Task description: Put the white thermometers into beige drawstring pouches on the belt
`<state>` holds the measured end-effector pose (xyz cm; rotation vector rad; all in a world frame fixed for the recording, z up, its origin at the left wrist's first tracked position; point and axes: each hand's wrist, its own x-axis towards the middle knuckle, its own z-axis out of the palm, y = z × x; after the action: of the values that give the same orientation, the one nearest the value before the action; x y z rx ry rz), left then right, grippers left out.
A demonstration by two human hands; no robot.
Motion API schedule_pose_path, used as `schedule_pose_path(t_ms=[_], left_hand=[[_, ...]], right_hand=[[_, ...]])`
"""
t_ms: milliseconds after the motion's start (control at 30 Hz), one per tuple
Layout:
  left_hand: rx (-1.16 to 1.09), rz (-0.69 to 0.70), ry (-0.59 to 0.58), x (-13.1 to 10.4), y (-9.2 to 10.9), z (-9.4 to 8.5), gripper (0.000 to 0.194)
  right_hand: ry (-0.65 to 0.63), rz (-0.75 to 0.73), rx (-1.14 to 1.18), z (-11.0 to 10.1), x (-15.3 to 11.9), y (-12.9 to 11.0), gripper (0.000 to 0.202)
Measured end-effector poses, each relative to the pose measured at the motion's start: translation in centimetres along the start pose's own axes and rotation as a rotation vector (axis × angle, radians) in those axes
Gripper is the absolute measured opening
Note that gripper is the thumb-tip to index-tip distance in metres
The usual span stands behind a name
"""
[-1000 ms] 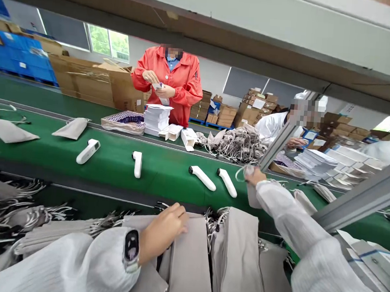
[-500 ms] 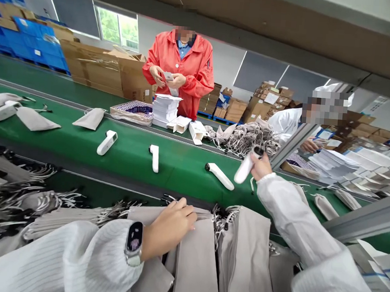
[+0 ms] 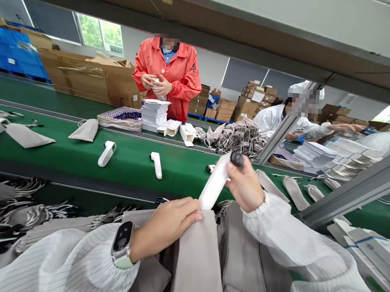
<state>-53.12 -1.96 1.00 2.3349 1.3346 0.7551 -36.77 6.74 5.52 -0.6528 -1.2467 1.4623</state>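
My right hand (image 3: 246, 184) grips a white infrared thermometer (image 3: 215, 183) by its dark-tipped head. The thermometer slants down, its lower end at the mouth of a grey drawstring pouch (image 3: 199, 259); how far it is inside is hidden. My left hand (image 3: 172, 218), a watch on its wrist, is closed on the upper left edge of that pouch. More grey pouches (image 3: 245, 262) lie in a pile just to the right. On the green belt beyond are two more thermometers, one upright-lying (image 3: 156, 164) and one farther left (image 3: 107, 153). Another is mostly behind the held one.
A green conveyor belt (image 3: 129, 159) runs across. A metal post (image 3: 356, 194) slants at the right, and a shelf beam (image 3: 224, 36) crosses overhead. A co-worker in red (image 3: 166, 78) stands opposite, behind a stack of white papers (image 3: 154, 113). Loose pouches (image 3: 238, 136) are heaped beyond the belt.
My right hand has brought the thermometer from over the belt down and left to the pouch's mouth. My left hand stays at the pouch. Items on the belt have shifted slightly.
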Motion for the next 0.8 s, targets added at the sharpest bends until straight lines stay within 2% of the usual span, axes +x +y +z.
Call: schedule_pose_path(t_ms=[67, 133, 267, 333, 400, 433, 500, 567, 633, 700, 733, 767, 800], left_hand=[[0.086, 0.043, -0.013, 0.0, 0.0, 0.1, 0.023], [0.146, 0.061, 0.005, 0.1, 0.1, -0.1, 0.025], [0.194, 0.038, 0.126, 0.7, 0.4, -0.7, 0.027], [0.199, 0.042, 0.170, 0.9, 0.5, -0.9, 0.028], [0.203, 0.057, 0.175, 1.1, 0.6, -1.1, 0.029], [0.210, 0.067, 0.172, 1.0, 0.7, -1.2, 0.030], [0.243, 0.089, 0.162, 0.8, 0.6, -1.7, 0.032], [0.296, 0.087, 0.124, 0.2, 0.1, -2.4, 0.028], [0.347, 0.074, 0.050, -0.5, -0.6, -3.0, 0.027], [0.347, 0.048, 0.002, -0.7, -0.7, -3.3, 0.029], [0.309, 0.037, 0.011, -0.5, -0.4, -3.2, 0.032], [0.243, 0.033, 0.039, 0.0, 0.2, -3.0, 0.033], [0.156, 0.041, 0.078, 0.7, 1.0, -2.8, 0.032]], right_hand=[[0.020, -0.082, 0.012, -0.2, 0.5, -0.7, 0.032], [-0.033, -0.041, 0.017, -0.2, 0.5, -0.6, 0.036], [-0.237, 0.254, -0.078, 0.0, -1.7, 2.3, 0.032], [-0.367, 0.398, -0.183, 0.3, -3.4, 4.1, 0.038], [-0.444, 0.449, -0.244, 0.6, -4.8, 5.2, 0.041], [-0.451, 0.432, -0.253, 0.7, -5.2, 5.3, 0.041], [-0.419, 0.286, -0.306, -0.1, -5.4, 4.8, 0.038], [-0.324, 0.070, -0.430, -2.1, -4.7, 3.6, 0.031], [-0.167, -0.061, -0.531, -4.9, -3.6, 2.2, 0.024], [-0.027, -0.053, -0.551, -7.1, -3.0, 1.5, 0.020], [-0.012, -0.026, -0.542, -7.4, -3.0, 1.4, 0.020], [-0.062, -0.003, -0.524, -7.1, -3.4, 1.6, 0.022], [-0.182, 0.020, -0.497, -6.2, -3.9, 2.0, 0.028]])
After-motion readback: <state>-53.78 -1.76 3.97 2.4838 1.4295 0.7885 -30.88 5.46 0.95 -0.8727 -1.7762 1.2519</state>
